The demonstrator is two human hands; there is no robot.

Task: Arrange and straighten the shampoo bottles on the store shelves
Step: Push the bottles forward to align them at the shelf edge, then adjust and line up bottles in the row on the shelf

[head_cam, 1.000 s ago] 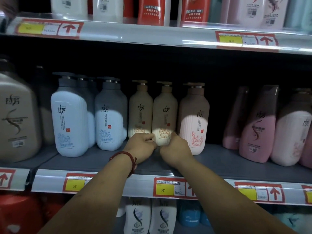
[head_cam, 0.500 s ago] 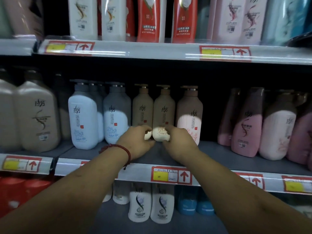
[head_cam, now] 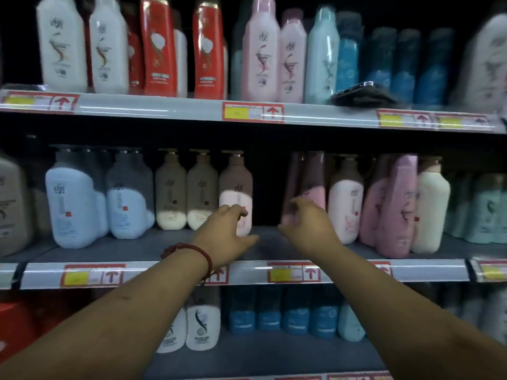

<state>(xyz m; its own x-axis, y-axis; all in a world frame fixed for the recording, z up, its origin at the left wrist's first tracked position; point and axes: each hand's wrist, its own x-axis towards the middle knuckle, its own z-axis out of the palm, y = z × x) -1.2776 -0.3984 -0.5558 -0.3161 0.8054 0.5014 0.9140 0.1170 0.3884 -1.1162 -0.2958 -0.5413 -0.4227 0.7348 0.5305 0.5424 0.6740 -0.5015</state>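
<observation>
Dim store shelving: red price tags [head_cam: 293, 272] with yellow fields and up arrows, print too blurred to read. Shampoo bottles [head_cam: 170, 193] line the middle shelf [head_cam: 153, 248], their dark brand characters illegible. The left hand [head_cam: 226, 237] is loosely spread and holds nothing, in front of a pink pump bottle [head_cam: 235, 185]. The right hand [head_cam: 308, 229] is blurred beside a tilted pink bottle [head_cam: 312, 179]; whether it grips cannot be told.

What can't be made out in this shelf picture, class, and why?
Head view only:
- Yellow-and-red price tags: print blurred, unreadable.
- Right hand: motion blur hides whether it grips the tall pink bottle.
- Pink pump bottle: left hand partly covers its base.
- Large beige bottle: cut off by left edge.
- Dark flat object on top shelf: too blurred to identify.
</observation>
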